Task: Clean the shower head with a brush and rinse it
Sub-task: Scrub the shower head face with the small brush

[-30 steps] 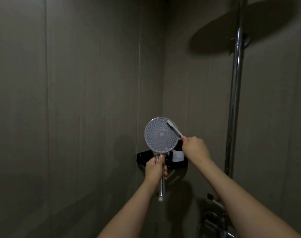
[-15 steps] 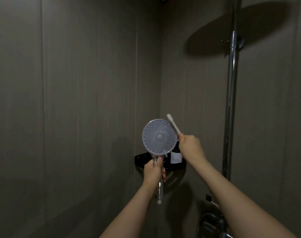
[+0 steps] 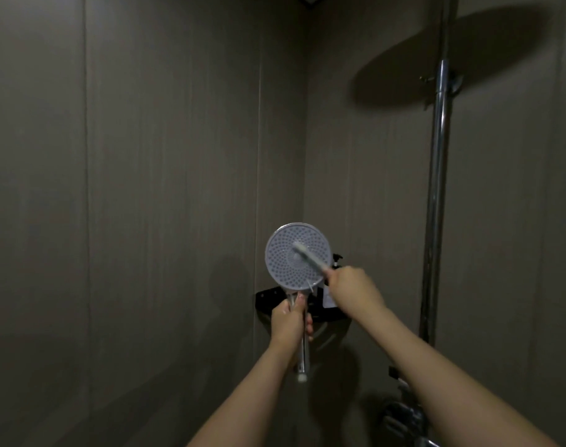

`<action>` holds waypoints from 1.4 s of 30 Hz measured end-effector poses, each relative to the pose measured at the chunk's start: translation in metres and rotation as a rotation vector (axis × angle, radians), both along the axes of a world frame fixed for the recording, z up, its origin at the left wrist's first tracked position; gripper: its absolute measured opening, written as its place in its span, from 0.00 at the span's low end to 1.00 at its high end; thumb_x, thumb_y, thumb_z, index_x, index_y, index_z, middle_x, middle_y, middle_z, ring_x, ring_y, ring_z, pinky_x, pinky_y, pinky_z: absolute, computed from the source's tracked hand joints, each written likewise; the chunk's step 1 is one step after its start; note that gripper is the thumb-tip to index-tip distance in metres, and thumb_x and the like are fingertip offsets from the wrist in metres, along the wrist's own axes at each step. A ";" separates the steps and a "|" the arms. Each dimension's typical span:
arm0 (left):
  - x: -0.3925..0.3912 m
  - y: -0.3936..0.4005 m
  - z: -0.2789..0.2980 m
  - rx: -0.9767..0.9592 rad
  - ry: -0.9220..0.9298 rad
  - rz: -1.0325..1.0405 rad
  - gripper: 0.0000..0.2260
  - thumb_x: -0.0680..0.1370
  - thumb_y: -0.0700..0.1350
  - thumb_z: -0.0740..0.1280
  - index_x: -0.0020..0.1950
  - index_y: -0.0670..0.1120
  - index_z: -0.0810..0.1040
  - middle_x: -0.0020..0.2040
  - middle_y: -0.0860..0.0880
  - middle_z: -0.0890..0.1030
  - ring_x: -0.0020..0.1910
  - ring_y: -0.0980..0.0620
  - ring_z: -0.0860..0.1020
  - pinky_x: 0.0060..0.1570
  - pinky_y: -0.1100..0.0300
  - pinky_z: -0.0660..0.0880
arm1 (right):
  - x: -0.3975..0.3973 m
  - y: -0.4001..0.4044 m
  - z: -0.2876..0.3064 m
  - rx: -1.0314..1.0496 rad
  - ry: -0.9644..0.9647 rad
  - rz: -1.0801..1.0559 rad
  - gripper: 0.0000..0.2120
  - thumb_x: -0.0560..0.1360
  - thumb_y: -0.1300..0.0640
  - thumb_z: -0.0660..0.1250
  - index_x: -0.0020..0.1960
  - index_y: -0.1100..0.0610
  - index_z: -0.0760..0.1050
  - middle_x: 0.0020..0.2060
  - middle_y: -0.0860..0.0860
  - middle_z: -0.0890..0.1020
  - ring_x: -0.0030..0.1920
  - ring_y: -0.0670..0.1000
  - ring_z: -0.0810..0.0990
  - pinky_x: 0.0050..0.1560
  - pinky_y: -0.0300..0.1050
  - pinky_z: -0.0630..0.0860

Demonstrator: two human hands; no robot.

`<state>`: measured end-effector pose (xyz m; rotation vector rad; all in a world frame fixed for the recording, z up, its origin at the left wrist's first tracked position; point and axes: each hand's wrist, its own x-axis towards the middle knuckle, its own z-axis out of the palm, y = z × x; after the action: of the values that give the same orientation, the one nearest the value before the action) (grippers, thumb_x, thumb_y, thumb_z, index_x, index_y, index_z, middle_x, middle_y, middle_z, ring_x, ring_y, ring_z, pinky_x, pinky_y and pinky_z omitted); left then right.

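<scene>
The shower head [image 3: 297, 255] is facing the camera, low of centre. The brush [image 3: 310, 255], off the rim half a second ago, is now scrubbing from four o'clock toward the centre, right hand [image 3: 351, 289] gripping it. Left hand [image 3: 289, 321] is clasping the handle; rinsing is pending.

black corner shelf [image 3: 266, 296] | labelled bottle [image 3: 328, 300] on it | chrome riser pipe [image 3: 436, 201]

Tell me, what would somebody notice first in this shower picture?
First, the round shower head held up in the middle, near the corner of the walls, with the left hand gripping its handle. The right hand holds a brush lying across its face. On the right, a shiny metal pole runs up the wall.
</scene>
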<state>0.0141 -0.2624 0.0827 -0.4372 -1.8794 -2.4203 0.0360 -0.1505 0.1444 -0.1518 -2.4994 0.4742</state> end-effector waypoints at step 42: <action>-0.009 0.004 0.012 0.002 0.003 -0.033 0.11 0.80 0.45 0.59 0.38 0.44 0.70 0.28 0.47 0.71 0.22 0.54 0.68 0.21 0.64 0.67 | 0.001 0.002 -0.013 -0.032 0.057 -0.097 0.22 0.79 0.45 0.52 0.49 0.61 0.78 0.46 0.61 0.81 0.45 0.60 0.80 0.42 0.49 0.73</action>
<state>0.0050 -0.2581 0.0949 -0.4750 -1.8827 -2.4404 0.0368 -0.1488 0.1316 -0.2676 -2.4166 0.4719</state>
